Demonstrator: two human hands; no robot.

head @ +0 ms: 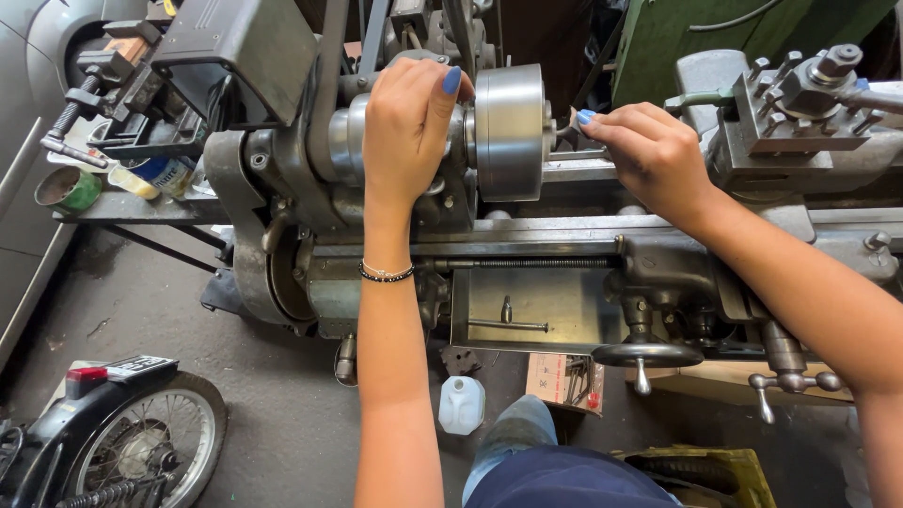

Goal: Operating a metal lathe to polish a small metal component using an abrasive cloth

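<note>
- At the headstock end of the lathe (pixel 564 246): left hand (pixel 406 132) wrapped over the spindle just left of the chuck (pixel 509 132), fingers closed on it.
- Right hand (pixel 649 155) pinched shut on a small pale workpiece (pixel 571 120) at the chuck face.
- Progress, my read: piece is at the jaws, not visibly seated; clamping looks undone.
- Chuck key (pixel 508 324) lies in the chip tray (pixel 527 306) below.
- Tool post (pixel 800 99) sits well apart, at the right.
</note>
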